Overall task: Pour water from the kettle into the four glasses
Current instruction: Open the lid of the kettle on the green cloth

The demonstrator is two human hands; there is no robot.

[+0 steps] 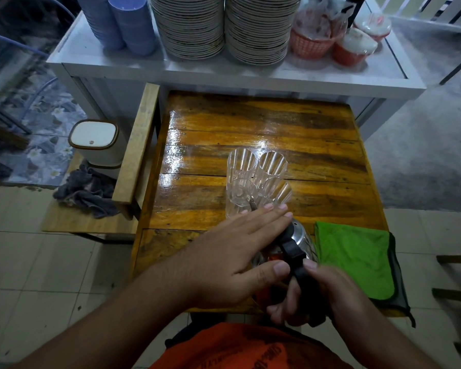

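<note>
Kettle (300,242): a steel body with a black handle, tilted over the near edge of the desk (250,121), its spout reaching the nearest of the four glasses. Right hand (312,294): fingers (290,294) wrapped around the black handle, holding the kettle. Left hand (229,259): laid flat over the kettle's top, fingers extended and close together, gripping nothing, thumb beside the handle. Four glasses (257,179): clear, ribbed, clustered in a touching two-by-two group near the desk's centre; whether they contain water cannot be told. Green cloth (357,259): folded, at the near right corner of the desk, just beside the kettle. Stacked plates (224,25): on the white shelf beyond the far edge.
</note>
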